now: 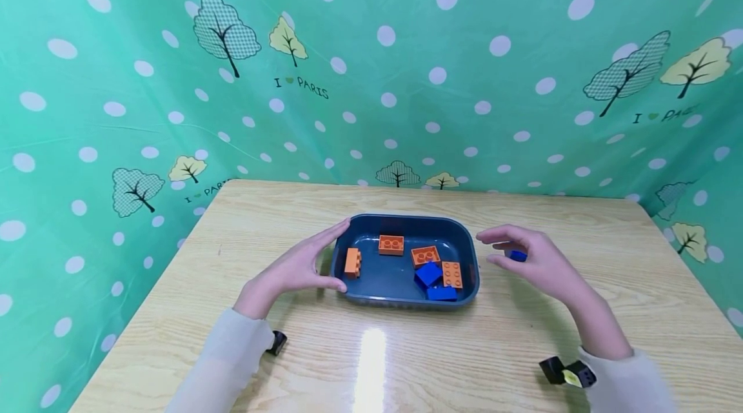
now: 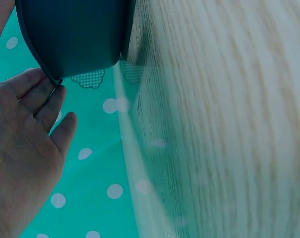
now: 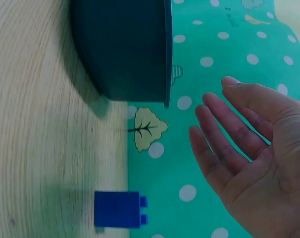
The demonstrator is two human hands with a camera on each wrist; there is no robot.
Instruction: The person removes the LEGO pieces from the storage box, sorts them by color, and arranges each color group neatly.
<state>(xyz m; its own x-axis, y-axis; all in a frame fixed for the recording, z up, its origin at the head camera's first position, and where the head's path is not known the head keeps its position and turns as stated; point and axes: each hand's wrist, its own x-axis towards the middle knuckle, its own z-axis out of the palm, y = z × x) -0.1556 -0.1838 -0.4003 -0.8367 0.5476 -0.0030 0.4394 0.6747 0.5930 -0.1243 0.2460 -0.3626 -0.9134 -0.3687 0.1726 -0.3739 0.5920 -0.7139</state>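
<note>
A dark blue plastic box (image 1: 383, 277) sits on the table, holding several orange toy bricks (image 1: 391, 245) and two blue toy bricks (image 1: 442, 293). My left hand (image 1: 302, 264) spans the box's left end, its straight fingers and thumb touching the rim. The left wrist view shows those fingertips against the rim of the box (image 2: 75, 34). Just off the box's right end, my right hand (image 1: 536, 261) hovers with fingers apart and nothing between them. Below it another blue toy brick (image 3: 117, 209) stands on the table, partly hidden by the hand in the head view.
The light wooden table (image 1: 278, 213) extends around the box. A green polka-dot cloth (image 1: 383, 97) with printed trees hangs behind it and along both sides. Black wrist devices (image 1: 567, 372) are worn at both sleeves.
</note>
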